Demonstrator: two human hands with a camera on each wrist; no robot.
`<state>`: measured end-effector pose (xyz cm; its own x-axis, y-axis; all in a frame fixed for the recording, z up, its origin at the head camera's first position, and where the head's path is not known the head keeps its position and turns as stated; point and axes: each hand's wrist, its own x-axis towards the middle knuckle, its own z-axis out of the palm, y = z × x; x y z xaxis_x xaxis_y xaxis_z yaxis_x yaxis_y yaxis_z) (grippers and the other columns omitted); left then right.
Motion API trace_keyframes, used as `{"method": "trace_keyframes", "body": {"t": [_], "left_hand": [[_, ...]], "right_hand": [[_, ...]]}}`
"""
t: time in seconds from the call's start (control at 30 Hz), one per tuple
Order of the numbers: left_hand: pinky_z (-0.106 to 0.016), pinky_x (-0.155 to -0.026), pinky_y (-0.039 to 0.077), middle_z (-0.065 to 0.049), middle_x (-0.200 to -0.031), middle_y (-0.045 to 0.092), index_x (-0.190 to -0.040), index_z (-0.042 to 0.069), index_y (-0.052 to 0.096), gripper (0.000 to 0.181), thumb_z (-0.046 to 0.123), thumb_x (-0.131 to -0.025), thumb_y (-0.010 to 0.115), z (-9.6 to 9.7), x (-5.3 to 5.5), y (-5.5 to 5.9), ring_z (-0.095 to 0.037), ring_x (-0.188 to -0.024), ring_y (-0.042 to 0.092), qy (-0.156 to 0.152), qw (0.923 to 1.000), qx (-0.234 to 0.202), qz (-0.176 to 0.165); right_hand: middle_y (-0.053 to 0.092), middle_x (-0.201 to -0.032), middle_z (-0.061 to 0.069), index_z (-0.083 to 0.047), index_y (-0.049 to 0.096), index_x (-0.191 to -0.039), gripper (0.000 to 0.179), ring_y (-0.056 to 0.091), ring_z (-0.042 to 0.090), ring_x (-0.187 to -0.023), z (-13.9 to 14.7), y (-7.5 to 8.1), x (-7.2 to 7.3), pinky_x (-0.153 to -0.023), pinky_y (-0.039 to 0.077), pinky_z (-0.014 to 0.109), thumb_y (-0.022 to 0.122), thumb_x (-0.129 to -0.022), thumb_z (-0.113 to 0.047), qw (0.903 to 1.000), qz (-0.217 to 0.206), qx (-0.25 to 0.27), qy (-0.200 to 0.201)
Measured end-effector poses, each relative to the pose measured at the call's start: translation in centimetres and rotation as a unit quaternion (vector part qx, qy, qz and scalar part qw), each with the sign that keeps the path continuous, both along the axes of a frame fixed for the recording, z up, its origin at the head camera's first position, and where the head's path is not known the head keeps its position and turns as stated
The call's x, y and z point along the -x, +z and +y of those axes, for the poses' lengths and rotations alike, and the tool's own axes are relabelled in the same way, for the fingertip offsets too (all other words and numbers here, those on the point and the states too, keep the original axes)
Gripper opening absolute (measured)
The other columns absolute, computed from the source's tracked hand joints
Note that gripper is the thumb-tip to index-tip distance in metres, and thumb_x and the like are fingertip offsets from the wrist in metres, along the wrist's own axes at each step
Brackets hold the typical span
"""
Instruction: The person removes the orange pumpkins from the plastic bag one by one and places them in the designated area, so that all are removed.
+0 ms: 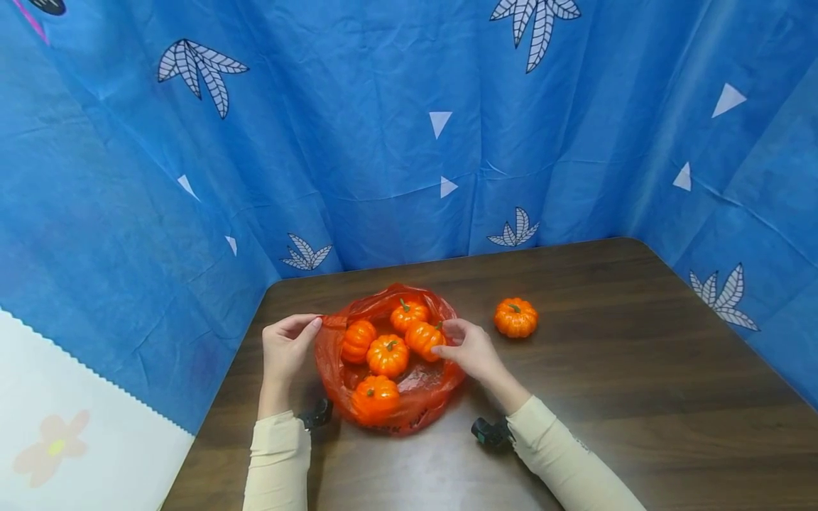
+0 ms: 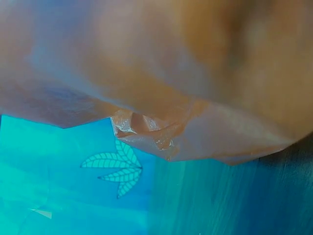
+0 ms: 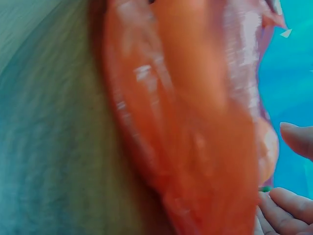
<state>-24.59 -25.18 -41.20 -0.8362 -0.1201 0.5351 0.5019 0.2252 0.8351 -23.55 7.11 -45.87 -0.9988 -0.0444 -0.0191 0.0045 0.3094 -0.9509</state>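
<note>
Five pumpkins [image 1: 388, 355] load the bag [image 1: 424, 390]; if the left hand [image 1: 284, 349], pinching its rim [image 1: 334, 322], slips, the bag may collapse onto the right hand [image 1: 473, 349], fingers parted

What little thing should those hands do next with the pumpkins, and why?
I'd guess the right hand should leave the nearest pumpkin in the red bag. That pumpkin is already within the bag's open mouth, the left hand pinches the bag, and the loose pumpkin sits outside on the table, which the right hand could then fetch.
</note>
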Motion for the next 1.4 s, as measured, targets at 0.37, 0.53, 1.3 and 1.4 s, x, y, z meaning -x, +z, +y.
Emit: {"method": "trace_keyframes", "body": {"t": [0.37, 0.53, 1.3, 1.4], "left_hand": [[-0.016, -0.064, 0.057, 0.017, -0.078, 0.073, -0.093, -0.015, 0.072, 0.012, -0.006, -0.086, 0.072, 0.0, 0.0, 0.0, -0.003, -0.066, 0.067, 0.007, 0.9999, 0.002, -0.007], [-0.016, -0.064, 0.057, 0.017, -0.078, 0.074, -0.093, -0.015, 0.072, 0.011, -0.005, -0.087, 0.072, 0.0, -0.1, 0.1, -0.002, -0.066, 0.067, 0.005, 1.0000, -0.001, -0.009], [-0.015, -0.063, 0.056, 0.017, -0.077, 0.073, -0.091, -0.017, 0.071, 0.010, -0.009, -0.086, 0.070, 0.0, -0.1, 0.2, 0.000, -0.066, 0.067, 0.002, 1.0000, -0.009, -0.004], [-0.015, -0.063, 0.056, 0.017, -0.077, 0.073, -0.091, -0.017, 0.071, 0.010, -0.009, -0.086, 0.071, -0.1, 0.0, 0.1, 0.000, -0.065, 0.067, 0.003, 1.0000, -0.008, -0.003]], "right_hand": [[0.064, -0.132, 0.018, 0.000, 0.060, -0.131, 0.059, 0.065, 0.033, -0.115, -0.1, -1.6, 0.5, -0.093, 0.058, 0.046, 0.083, -0.083, -0.025, 0.9983, 0.002, -0.055, 0.017], [0.063, -0.134, 0.017, -0.001, 0.058, -0.134, 0.061, 0.062, 0.032, -0.117, -0.2, -1.8, 0.4, -0.099, 0.054, 0.050, 0.082, -0.083, -0.026, 0.9956, 0.013, -0.089, 0.027], [0.066, -0.129, 0.016, -0.001, 0.061, -0.130, 0.053, 0.063, 0.029, -0.111, -0.6, -1.8, 0.3, -0.100, 0.054, 0.048, 0.081, -0.084, -0.018, 0.9908, 0.029, -0.131, 0.021], [0.066, -0.129, 0.014, -0.003, 0.062, -0.129, 0.052, 0.063, 0.028, -0.110, -0.6, -1.9, 0.3, -0.098, 0.055, 0.047, 0.082, -0.084, -0.019, 0.9906, 0.030, -0.132, 0.021]]}}
